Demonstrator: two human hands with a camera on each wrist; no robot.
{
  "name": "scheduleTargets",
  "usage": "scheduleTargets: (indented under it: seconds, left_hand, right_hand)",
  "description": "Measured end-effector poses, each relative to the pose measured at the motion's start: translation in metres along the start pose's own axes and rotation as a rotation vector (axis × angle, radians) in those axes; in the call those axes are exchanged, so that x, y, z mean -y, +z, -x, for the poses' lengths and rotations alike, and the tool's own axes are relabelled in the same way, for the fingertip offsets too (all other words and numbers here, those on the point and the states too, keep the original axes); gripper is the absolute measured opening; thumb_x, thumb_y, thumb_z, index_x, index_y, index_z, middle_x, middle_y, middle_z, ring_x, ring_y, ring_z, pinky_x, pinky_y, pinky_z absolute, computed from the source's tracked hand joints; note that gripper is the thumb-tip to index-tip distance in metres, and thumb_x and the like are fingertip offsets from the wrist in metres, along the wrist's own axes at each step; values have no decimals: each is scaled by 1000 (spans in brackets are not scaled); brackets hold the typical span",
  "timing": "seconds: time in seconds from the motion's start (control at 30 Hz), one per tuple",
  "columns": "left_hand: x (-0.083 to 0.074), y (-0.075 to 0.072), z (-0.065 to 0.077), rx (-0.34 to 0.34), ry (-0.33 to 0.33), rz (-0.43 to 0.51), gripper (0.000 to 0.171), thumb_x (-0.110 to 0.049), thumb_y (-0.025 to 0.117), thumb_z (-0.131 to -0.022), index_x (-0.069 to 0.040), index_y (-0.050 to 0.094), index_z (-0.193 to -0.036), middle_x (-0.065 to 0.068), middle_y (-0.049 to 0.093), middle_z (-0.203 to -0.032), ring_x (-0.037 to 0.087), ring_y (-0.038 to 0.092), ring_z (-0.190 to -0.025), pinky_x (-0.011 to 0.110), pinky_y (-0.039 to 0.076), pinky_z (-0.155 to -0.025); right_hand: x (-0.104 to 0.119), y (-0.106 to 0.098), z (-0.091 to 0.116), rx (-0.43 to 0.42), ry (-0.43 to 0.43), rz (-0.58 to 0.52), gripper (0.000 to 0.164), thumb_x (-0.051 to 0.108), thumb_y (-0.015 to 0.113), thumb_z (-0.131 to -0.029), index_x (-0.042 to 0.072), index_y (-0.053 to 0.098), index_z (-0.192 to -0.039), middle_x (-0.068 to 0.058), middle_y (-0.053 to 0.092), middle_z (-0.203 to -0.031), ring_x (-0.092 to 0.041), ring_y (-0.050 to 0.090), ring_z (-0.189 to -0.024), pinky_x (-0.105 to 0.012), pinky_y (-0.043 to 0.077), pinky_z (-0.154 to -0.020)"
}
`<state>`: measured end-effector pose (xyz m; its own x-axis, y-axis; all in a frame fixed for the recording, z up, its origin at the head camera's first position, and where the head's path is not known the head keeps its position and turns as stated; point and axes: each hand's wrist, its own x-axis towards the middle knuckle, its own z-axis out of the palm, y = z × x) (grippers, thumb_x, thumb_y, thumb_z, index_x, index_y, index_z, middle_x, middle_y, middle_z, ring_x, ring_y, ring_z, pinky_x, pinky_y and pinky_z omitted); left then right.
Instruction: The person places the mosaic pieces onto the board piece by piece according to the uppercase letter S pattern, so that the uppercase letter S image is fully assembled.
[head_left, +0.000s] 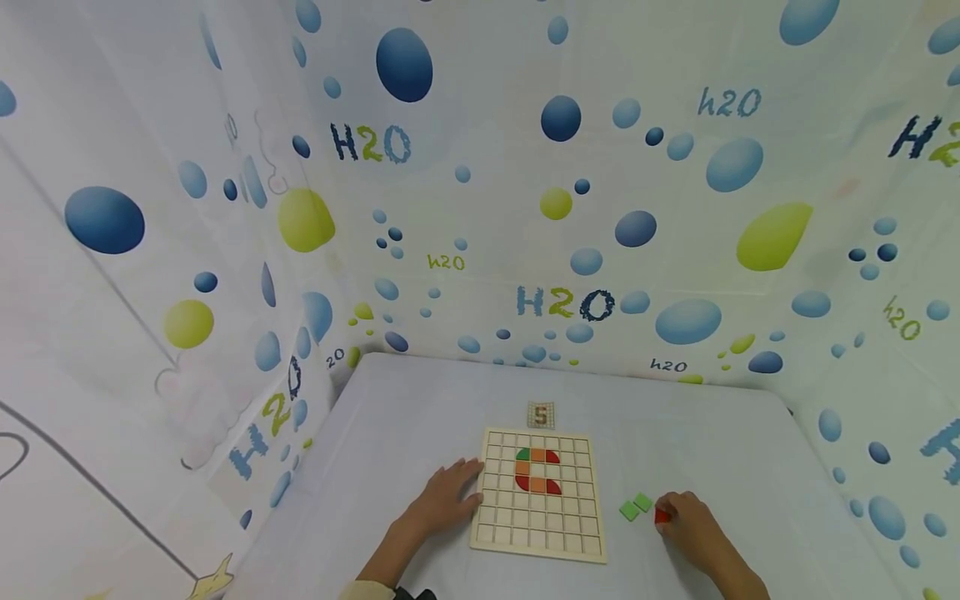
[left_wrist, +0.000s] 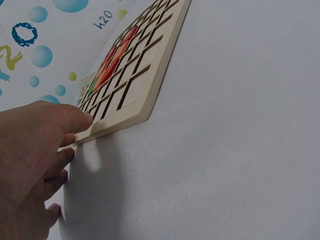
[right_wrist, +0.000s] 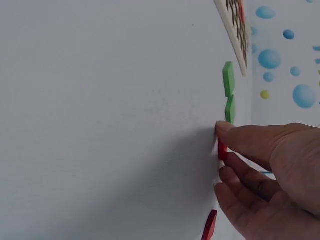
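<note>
A wooden grid board [head_left: 547,524] lies on the table, with green, orange and red tiles [head_left: 537,485] set in a curved figure on its upper part. My left hand [head_left: 447,496] touches the board's left edge, fingers spread and fairly straight, the thumb at the rim in the left wrist view. Right of the board, my right hand [head_left: 688,525] pinches a red tile [right_wrist: 222,149] between thumb and finger, low at the table surface. Beside it lie two green tiles [head_left: 636,507]. Another red tile [right_wrist: 210,225] shows near that hand in the right wrist view; the head view hides it.
A small pattern card [head_left: 541,415] with a figure on a grid lies just beyond the board's far edge. The white-covered table [head_left: 420,400] meets curtains [head_left: 487,217] printed with bubbles and H2O lettering at the back and sides.
</note>
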<state>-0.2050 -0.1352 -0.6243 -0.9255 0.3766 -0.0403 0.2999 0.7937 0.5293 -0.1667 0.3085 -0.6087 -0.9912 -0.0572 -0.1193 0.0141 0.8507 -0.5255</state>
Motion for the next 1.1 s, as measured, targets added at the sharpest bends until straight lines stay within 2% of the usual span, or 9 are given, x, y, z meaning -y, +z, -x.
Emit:
scheduleTargets:
  seconds: [0.33,0.47,0.6,0.67,0.77,0.83,0.93,1.0,1.1]
  left_hand:
    - [2,0,-1,-6,5,0,58,-31,65,-102,-10,52,-154,12,54,-159,40,43,-151,64,30,-125]
    - [2,1,-1,2,2,4,57,-31,64,-102,-11,52,-154,12,53,-159,40,42,-152,64,30,-125]
    - [2,2,0,2,-5,-1,57,-32,65,-102,-11,52,-154,11,53,-159,39,42,-152,64,30,-125]
    - [2,2,0,-1,-6,-4,57,-32,65,-102,-12,52,-154,11,54,-159,39,43,-151,64,31,-125]
    - [1,1,0,1,-7,-6,57,-32,66,-102,-11,52,-154,11,54,-159,39,43,-151,64,30,-125]
    - [0,1,0,3,-6,-3,57,-32,66,-102,-11,52,-154,12,54,-159,39,43,-151,64,30,-126]
    - [-1,0,1,2,-4,-4,57,-31,66,-102,-11,52,-154,12,54,-159,39,43,-151,64,30,-126]
    - [-1,-1,1,1,0,-8,57,-31,66,-102,-11,52,-153,12,54,-158,40,43,-151,64,30,-125]
    - [-1,-2,2,1,-1,-7,57,-31,66,-102,-11,53,-153,12,54,-158,40,44,-151,64,31,-125]
  right_hand:
    - [-3,0,3,-31,-20,25,21,3,79,-91,-2,69,-109,-5,63,-96,-16,59,-87,-42,59,-83]
    - [-1,0,4,-68,-46,45,26,3,80,-90,-2,69,-113,-10,65,-103,-23,62,-93,-49,59,-88]
    - [4,5,1,-88,-60,70,36,13,82,-90,-1,69,-121,-16,67,-115,-32,64,-104,-55,59,-91]
    - [9,9,-2,-94,-60,84,35,16,82,-90,1,70,-120,-15,68,-115,-32,64,-104,-52,59,-85]
    - [16,13,-6,-109,-64,105,29,14,83,-90,4,71,-114,-10,67,-106,-26,60,-93,-45,56,-74]
    - [18,16,-8,-122,-67,111,25,10,82,-89,5,71,-111,-9,66,-104,-24,59,-92,-45,54,-74]
    - [21,19,-13,-126,-72,110,25,7,81,-89,4,70,-111,-10,66,-107,-28,62,-98,-52,58,-84]
    - [22,21,-16,-122,-81,88,26,5,80,-89,3,70,-113,-12,67,-110,-32,64,-106,-58,57,-94]
    - [25,24,-22,-103,-79,45,26,4,79,-91,1,70,-115,-12,67,-113,-33,64,-112,-58,55,-102]
